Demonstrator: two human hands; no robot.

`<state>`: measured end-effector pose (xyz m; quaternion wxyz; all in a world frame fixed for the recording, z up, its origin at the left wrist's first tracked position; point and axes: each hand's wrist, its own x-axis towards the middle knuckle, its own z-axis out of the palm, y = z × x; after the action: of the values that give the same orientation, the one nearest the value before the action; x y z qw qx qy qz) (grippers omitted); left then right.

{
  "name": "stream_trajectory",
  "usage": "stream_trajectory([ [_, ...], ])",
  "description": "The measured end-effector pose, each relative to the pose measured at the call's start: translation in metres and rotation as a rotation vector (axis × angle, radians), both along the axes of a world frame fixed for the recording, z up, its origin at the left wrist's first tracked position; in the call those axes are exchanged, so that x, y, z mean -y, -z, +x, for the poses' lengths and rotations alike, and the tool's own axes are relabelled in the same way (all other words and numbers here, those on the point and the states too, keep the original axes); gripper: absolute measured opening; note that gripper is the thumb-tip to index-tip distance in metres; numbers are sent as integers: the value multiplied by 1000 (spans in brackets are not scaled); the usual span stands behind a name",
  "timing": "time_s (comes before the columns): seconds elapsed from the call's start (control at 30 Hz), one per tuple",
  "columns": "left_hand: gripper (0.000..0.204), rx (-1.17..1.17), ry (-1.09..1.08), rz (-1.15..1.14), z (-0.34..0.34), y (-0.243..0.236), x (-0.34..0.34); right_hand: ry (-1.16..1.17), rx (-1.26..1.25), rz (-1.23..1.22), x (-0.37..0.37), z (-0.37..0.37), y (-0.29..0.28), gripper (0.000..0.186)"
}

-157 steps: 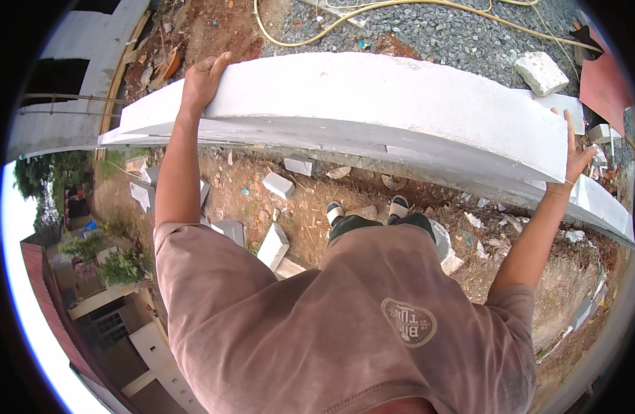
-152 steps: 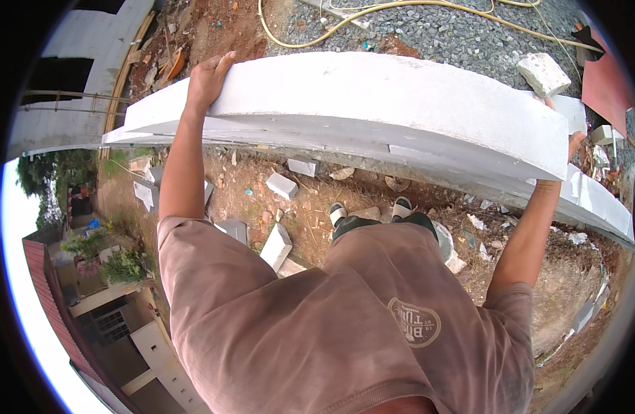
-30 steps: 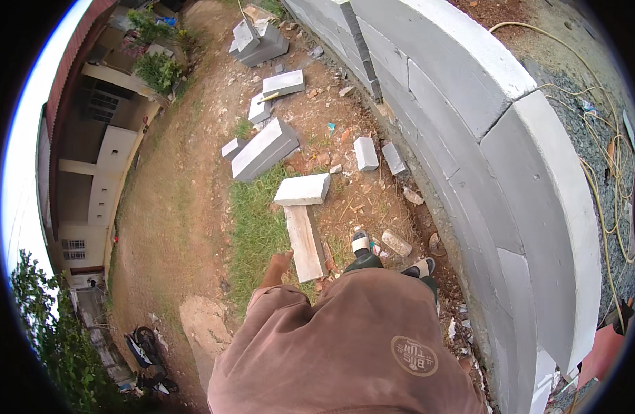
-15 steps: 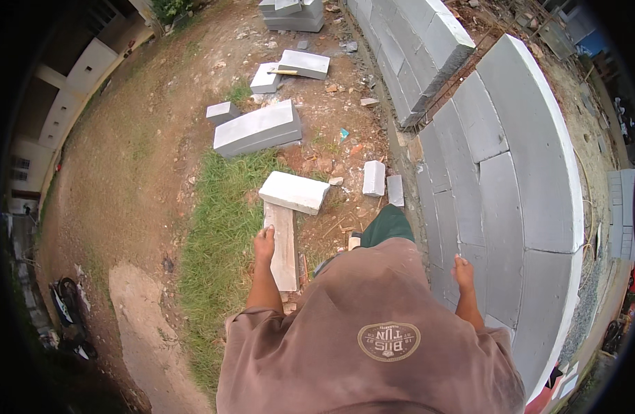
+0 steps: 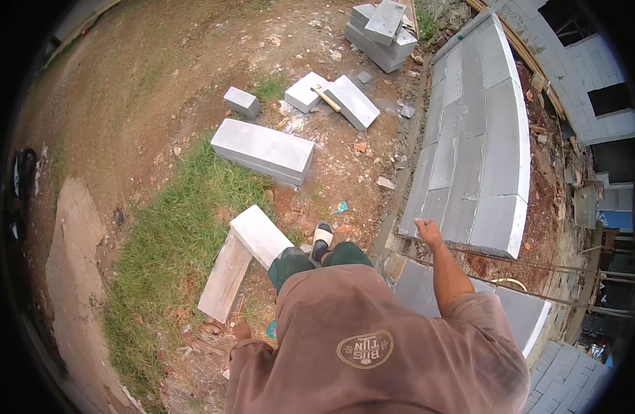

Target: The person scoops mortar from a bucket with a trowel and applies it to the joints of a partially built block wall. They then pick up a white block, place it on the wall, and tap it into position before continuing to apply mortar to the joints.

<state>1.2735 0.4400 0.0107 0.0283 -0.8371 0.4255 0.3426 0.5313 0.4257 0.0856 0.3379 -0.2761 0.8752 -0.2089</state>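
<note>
While the right hand (image 5: 428, 232) hangs empty, left hand (image 5: 241, 330) unreadable, the nearest aerated-concrete block (image 5: 257, 230) looks stiff, chippable, best held at both ends.

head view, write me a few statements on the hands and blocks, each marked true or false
1. The grey block wall stands on the person's right. True.
2. The right hand shows against that wall. True.
3. A hand holds the wooden-handled tool. False: the tool lies by a pale block, away from both hands.
4. A white block lies at one end of a brownish slab. True.
5. The shirt is green. False: the shirt is brown.
</note>
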Motion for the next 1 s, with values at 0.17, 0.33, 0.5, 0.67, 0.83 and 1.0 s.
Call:
stream_trajectory([
  [0.17,56,-353,-437,28,-142,-36,47,-234,-48,-172,261,-46,-101,44],
  [0.33,46,-77,296,291,-202,-4,62,-451,-17,-228,430,-12,-135,49],
  [0.5,52,-128,290,469,-250,28,142,-413,46,-139,493,-75,-31,46],
  [0.67,51,-507,-647,-51,-368,-51,305,-259,172,193,457,-174,50,39],
  [0.83,56,-319,-815,-34,-413,-31,264,-501,-103,383,497,-245,176,47],
  [1.0,41,-48,-594,621,-536,-51,74,-639,-141,384,600,-260,323,60],
])
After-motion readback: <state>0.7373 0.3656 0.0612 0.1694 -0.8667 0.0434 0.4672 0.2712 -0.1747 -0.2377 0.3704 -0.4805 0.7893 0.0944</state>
